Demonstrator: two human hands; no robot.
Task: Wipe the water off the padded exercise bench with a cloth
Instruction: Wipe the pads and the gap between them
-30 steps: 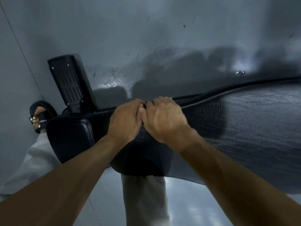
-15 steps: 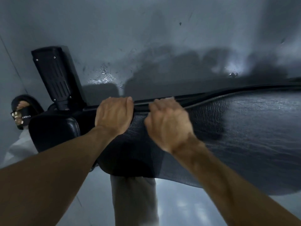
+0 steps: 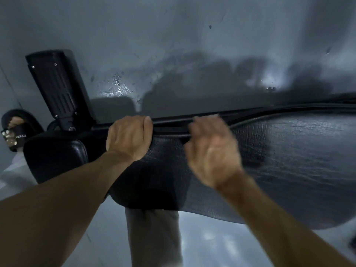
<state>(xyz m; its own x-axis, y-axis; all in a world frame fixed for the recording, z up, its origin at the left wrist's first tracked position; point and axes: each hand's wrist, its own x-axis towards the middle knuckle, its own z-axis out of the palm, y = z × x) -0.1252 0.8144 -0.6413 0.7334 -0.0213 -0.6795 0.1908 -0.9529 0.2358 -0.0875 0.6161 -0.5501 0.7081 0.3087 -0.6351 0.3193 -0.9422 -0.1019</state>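
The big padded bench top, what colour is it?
Black, with a wrinkly leather grain, in the head view.

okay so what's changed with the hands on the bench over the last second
The two hands were touching at the far edge of the bench; now they are apart. The left hand has slid left and still curls over that edge. The right hand has moved right and is motion-blurred, so its grip is unclear. No cloth is visible. The bench and the sandalled foot stayed put.

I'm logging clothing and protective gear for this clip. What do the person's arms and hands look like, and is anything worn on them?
Both forearms are bare as far as the picture shows: no sleeves in view. The left hand wears no glove, ring or watch that I can see. The right hand is motion-blurred, but also looks ungloved, its wrist bare.
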